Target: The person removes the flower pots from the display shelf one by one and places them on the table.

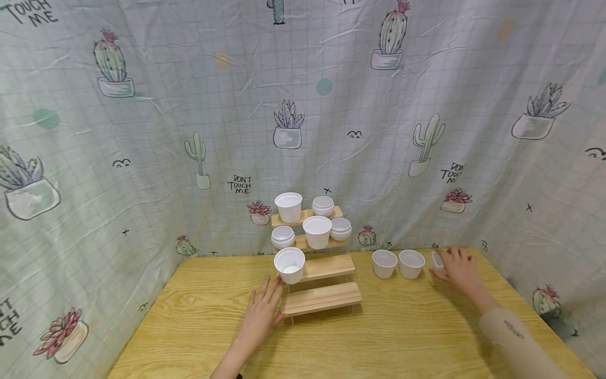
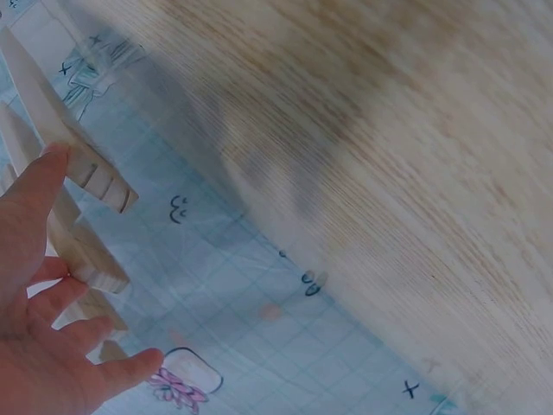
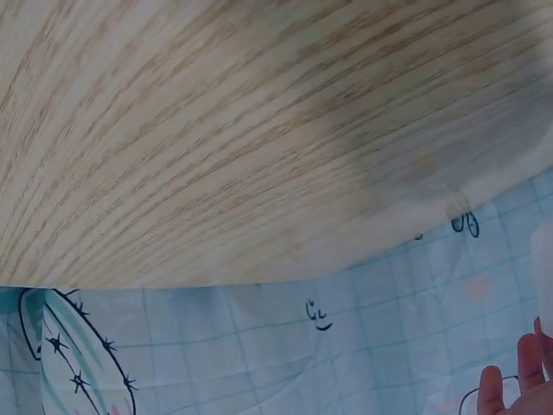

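Observation:
A wooden stepped stand (image 1: pixel 326 267) bears white plastic cups, some tall and some low and rounded. My left hand (image 1: pixel 262 310) reaches to the stand's left end with fingers extended. In the left wrist view its thumb (image 2: pixel 47 173) touches the end of one wooden step (image 2: pixel 95 177), and other fingers lie by the step beyond. Just above that hand, a tall white cup (image 1: pixel 290 266) sits on the second step from the front. At the table's back right, my right hand (image 1: pixel 459 271) holds a small white cup (image 1: pixel 436 260) between thumb and fingers, partly hidden by the hand.
Two white cups (image 1: pixel 397 264) stand in a row left of the right hand. The front step (image 1: pixel 322 298) of the stand carries no cup. A cactus-print curtain (image 1: pixel 303 105) hangs behind and beside the wood-grain table (image 1: pixel 379 337).

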Motion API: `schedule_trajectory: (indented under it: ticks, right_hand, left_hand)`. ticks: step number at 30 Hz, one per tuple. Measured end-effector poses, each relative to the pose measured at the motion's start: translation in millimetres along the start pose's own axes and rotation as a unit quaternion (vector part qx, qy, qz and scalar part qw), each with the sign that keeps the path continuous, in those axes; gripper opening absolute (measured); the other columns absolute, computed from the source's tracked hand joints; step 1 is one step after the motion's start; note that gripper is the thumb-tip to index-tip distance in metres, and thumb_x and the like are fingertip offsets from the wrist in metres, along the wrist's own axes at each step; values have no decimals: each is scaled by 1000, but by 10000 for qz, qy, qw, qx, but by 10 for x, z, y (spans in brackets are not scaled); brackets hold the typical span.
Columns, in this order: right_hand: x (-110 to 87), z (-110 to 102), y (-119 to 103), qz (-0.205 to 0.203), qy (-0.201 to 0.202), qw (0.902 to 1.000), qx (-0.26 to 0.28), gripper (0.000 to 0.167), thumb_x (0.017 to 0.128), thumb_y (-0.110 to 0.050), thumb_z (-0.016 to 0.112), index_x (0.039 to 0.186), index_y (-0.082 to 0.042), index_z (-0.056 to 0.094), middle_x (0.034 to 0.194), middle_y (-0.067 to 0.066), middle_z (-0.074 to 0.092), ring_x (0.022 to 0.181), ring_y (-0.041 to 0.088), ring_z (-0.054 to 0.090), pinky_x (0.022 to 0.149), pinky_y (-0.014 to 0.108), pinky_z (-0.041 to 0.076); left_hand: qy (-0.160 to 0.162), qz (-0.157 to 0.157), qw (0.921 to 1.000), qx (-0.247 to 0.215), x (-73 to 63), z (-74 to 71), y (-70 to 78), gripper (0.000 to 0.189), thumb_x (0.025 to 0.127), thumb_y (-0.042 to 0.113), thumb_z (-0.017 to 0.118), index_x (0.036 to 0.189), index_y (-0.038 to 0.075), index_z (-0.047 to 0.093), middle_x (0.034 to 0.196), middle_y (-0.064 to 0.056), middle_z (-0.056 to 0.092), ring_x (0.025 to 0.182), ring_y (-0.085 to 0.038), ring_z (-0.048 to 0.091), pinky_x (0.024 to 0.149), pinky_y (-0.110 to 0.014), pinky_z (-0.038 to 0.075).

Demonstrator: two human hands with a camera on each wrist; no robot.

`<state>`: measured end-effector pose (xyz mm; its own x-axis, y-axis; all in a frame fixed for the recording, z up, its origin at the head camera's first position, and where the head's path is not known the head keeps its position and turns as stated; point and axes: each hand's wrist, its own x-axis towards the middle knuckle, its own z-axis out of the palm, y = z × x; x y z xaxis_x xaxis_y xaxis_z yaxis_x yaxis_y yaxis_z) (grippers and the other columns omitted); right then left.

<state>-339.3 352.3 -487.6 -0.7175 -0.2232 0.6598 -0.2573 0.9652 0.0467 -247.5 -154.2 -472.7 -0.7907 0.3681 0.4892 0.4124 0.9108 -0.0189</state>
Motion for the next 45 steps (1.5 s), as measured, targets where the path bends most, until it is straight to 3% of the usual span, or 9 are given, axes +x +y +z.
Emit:
schedule_trajectory:
  ticks: [10, 16, 29, 37, 45]
  right_hand:
    - [15, 30, 18, 147, -516, 9985, 74, 55, 70, -33, 71, 113, -5, 54, 99, 21, 50, 93, 42, 43, 64, 55, 34]
    - [33, 84, 21, 203, -751, 9970, 15, 55, 71, -35, 70, 113, -4, 53, 97, 21, 50, 92, 43, 43, 60, 53, 34]
    - [38, 116, -22, 347, -1042, 9939, 81, 54, 73, -35, 68, 114, -2, 52, 102, 24, 46, 96, 46, 40, 63, 57, 34]
    - [-15, 151, -22, 286, -942, 9951, 97, 55, 72, -34, 70, 113, -1, 53, 98, 24, 50, 90, 43, 42, 60, 54, 33]
    - [-29, 181, -8, 368, -1078, 9935, -20, 58, 72, -37, 70, 114, -2, 52, 99, 23, 50, 91, 43, 41, 59, 52, 34]
  left_hand:
    - [-8, 16, 10000, 3, -6, 1, 2, 76, 70, 36, 70, 133, 7, 41, 141, -9, 37, 130, -33, 33, 95, -60, 36]
    - [81, 48, 10000, 27, -5, 12, -4, 76, 69, 36, 71, 132, 6, 42, 141, -9, 38, 129, -34, 35, 94, -60, 37]
    - [122, 60, 9999, 31, 4, 37, -11, 76, 68, 36, 72, 132, 6, 42, 141, -8, 38, 128, -34, 35, 93, -60, 37]
    - [64, 80, 9999, -3, 1, 33, -6, 77, 68, 36, 71, 132, 7, 41, 141, -8, 37, 129, -34, 35, 93, -61, 37]
    - [293, 143, 9995, 24, 3, 46, -7, 77, 66, 35, 73, 130, 5, 43, 139, -10, 40, 126, -36, 38, 91, -61, 38]
